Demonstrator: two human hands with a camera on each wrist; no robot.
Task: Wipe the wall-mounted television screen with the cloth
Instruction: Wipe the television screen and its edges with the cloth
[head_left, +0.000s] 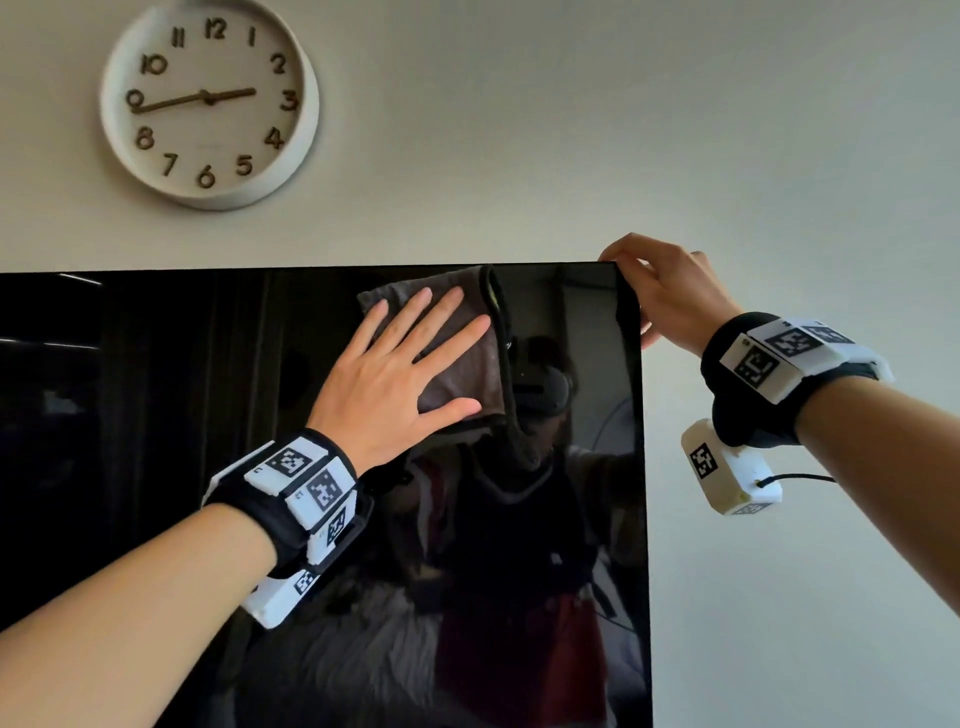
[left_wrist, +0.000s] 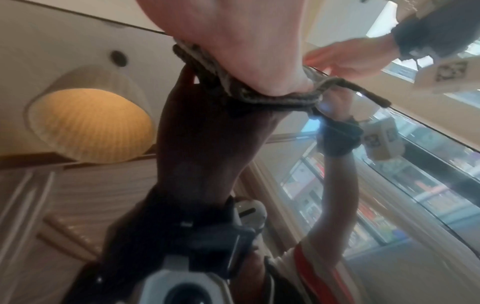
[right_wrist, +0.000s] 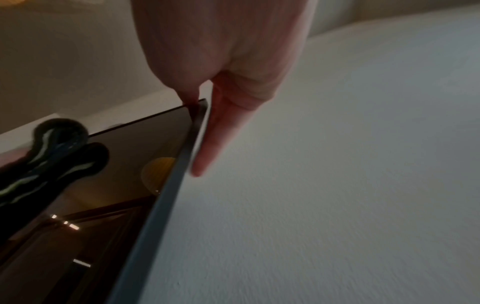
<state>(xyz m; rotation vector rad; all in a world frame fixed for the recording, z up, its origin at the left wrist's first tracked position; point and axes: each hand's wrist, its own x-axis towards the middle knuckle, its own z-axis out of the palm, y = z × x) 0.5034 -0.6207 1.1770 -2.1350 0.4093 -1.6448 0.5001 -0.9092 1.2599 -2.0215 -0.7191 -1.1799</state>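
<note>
Television wipe in progress at the top right corner

Television screen (head_left: 208, 441), dark and glossy, hangs on the pale wall. The left hand (head_left: 395, 374), fingers straight and spread, presses the grey cloth (head_left: 462, 358) flat near its upper right corner. The right hand (head_left: 660, 291) pinches that corner's edge, apparently steadying it. Most of the screen, left and below, looks still to be wiped. A round clock (head_left: 208, 101) hangs upper left, clear of the work.

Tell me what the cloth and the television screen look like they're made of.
The cloth looks like soft woven or microfibre fabric, matte grey-brown with a darker stitched hem; it folds and droops under the left hand. The television screen looks like glossy black glass or hard plastic, hard to tell which: it mirrors the room sharply.
</note>
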